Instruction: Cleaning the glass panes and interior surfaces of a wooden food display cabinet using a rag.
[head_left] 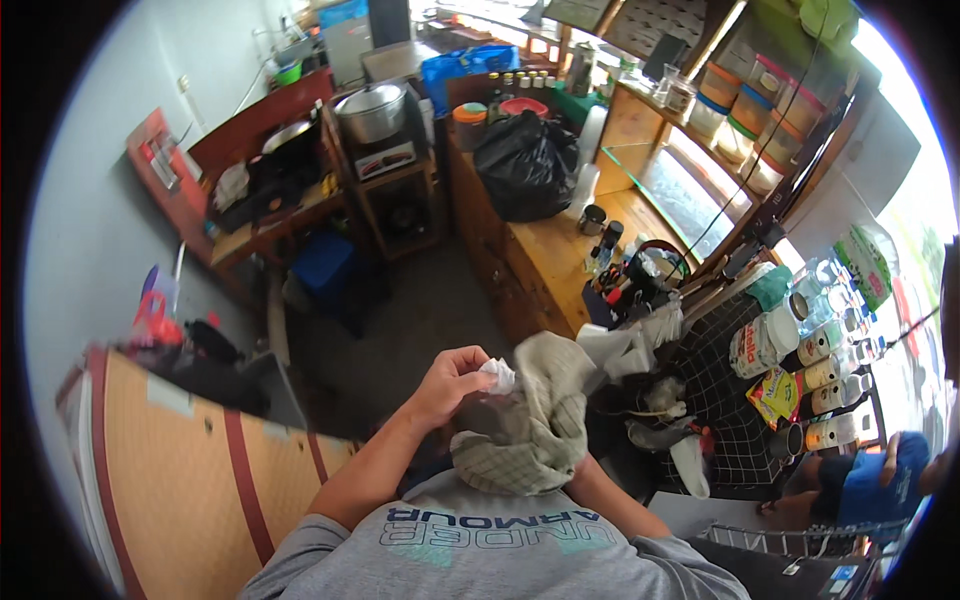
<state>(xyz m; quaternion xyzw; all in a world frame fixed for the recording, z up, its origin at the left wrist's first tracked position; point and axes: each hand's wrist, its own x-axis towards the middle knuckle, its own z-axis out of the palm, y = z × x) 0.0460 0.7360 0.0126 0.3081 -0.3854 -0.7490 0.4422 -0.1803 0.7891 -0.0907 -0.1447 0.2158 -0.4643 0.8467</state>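
My left hand (pixel 450 385) is closed, thumb and fingers pinching a small crumpled white piece (pixel 499 376), paper or cloth. Just to its right, in front of my chest, a greenish-grey checked cloth (pixel 550 415) hangs bunched in folds. Between the left hand and that cloth shows a smooth greyish-brown thing (pixel 490 418), blurred and partly covered, so its kind is unclear. My right forearm (pixel 620 500) comes up behind the cloth, which hides the right hand and its fingers.
A wooden counter (pixel 545 265) ahead carries a black plastic bag (pixel 528 165) and a utensil basket (pixel 660 265). To the right, a black wire rack (pixel 735 410) stands near jars and bottles. Wooden cabinets (pixel 170 450) are at left; a blue stool (pixel 325 262) stands beyond. Another person (pixel 890 480) is at far right.
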